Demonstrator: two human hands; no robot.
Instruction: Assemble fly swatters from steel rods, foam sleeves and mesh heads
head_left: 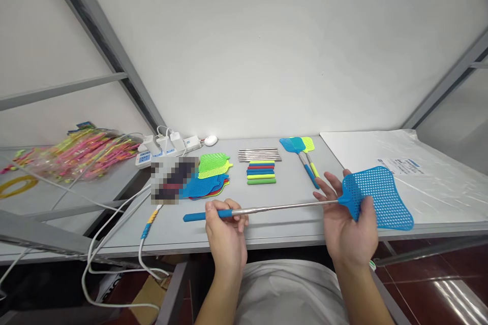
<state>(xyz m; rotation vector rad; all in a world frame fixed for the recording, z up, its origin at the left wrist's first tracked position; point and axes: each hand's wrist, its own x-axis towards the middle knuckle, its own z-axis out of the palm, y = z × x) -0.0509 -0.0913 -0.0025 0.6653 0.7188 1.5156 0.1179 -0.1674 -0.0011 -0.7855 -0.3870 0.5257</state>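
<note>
A blue fly swatter (375, 198) with an extended telescopic metal rod lies level across both hands above the table's front edge. My left hand (226, 236) is closed round its blue handle, whose end sticks out to the left. My right hand (348, 228) supports the swatter at its neck, the thumb over the mesh head and the fingers spread behind the rod. Beyond the hands lie a row of coloured handle sleeves (261, 172) and a bundle of metal rods (259, 155). Loose swatter heads (209, 183), green, yellow, blue and red, are piled to the left.
Several whole fly swatters (301, 150) rest at the back of the grey table (282, 203). White wrapped sheeting (438, 193) covers the right side. At left are a power strip (145, 159), white cables (91, 259), a pixelated patch and bagged pink and yellow items (91, 150).
</note>
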